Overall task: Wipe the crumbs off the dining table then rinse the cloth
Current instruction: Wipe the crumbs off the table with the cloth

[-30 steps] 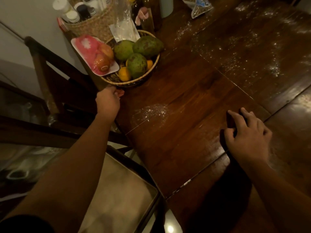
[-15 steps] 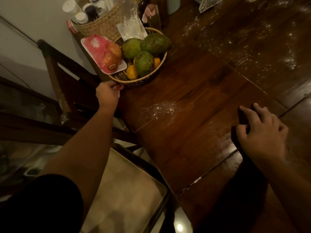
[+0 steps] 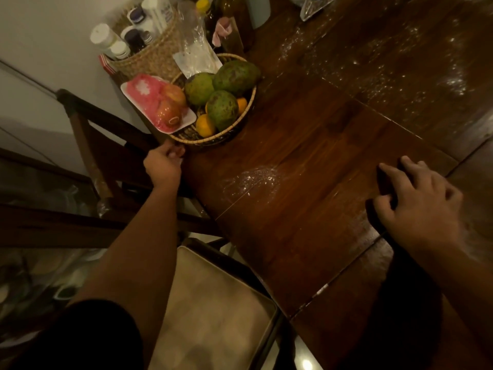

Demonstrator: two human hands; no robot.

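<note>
The dark wooden dining table point(image 3: 306, 236) carries a patch of white crumbs point(image 3: 253, 180) near its left edge. More crumbs point(image 3: 400, 70) are scattered across the far right part. My right hand point(image 3: 418, 206) lies with spread fingers on a dark cloth point(image 3: 384, 186), pressing it onto the table to the right of the near patch. Most of the cloth is hidden under the hand. My left hand point(image 3: 165, 162) grips the table's left edge just below the fruit basket, fingers curled over it.
A woven fruit basket point(image 3: 213, 137) with green and orange fruit stands at the table's left edge, a white tray of pink food point(image 3: 157, 102) leaning on it. Behind is a wicker basket of bottles point(image 3: 149, 54). A cushioned chair point(image 3: 213, 311) stands below the table edge.
The view has shifted a little down and left. Both hands stay at almost the same places on the table, the right hand and cloth edging slightly away from me.
</note>
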